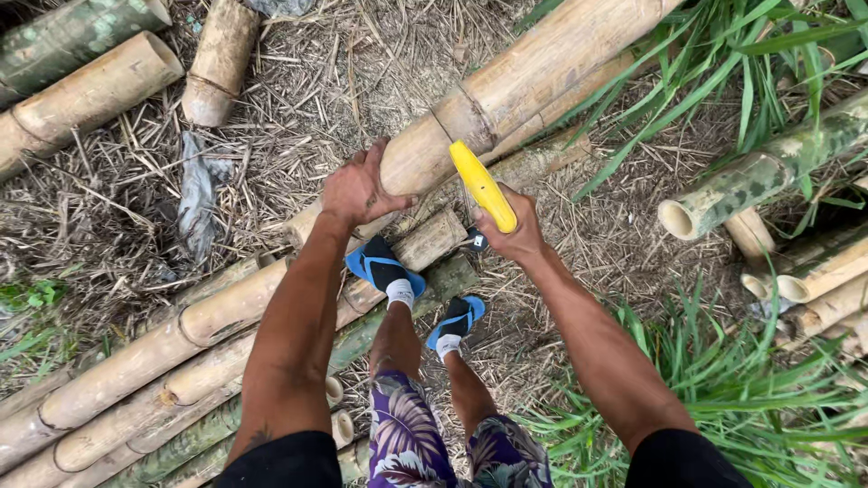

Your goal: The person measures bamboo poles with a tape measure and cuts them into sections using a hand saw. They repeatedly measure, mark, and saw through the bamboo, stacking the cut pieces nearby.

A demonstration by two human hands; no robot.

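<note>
left hand point(359, 188): palm down, fingers spread and curled over the near end of the big bamboo pole point(506, 90) — pressing on it more than gripping round it, since it looks too thick to close a hand around.

right hand point(515, 230): closed tight around a yellow handle point(483, 185), which sticks up and away from the knuckles. Whatever's on the working end is hidden under the hand, so I can't tell what tool it is.

big bamboo pole: runs from under the left palm up and off to the far right, tilted, with its near end propped on the stacked poles point(181, 348) below the left wrist.

how it'd handle: stiff, no give at all, and my guess is properly heavy at that thickness. The skin looks smooth and dry, so probably a bit slick under a flat palm — and being round, it'll want to roll.

where to grab: I'd say right by the ridged node ring just past the left fingertips, it gives the hand something to brace on.

feet: blue sandals point(383, 265) with white socks, planted just below both hands, on the stacked poles and dry straw.

around: more cut poles with hollow ends off to the right of the right hand, and green grass point(750, 81) beyond them.
</note>
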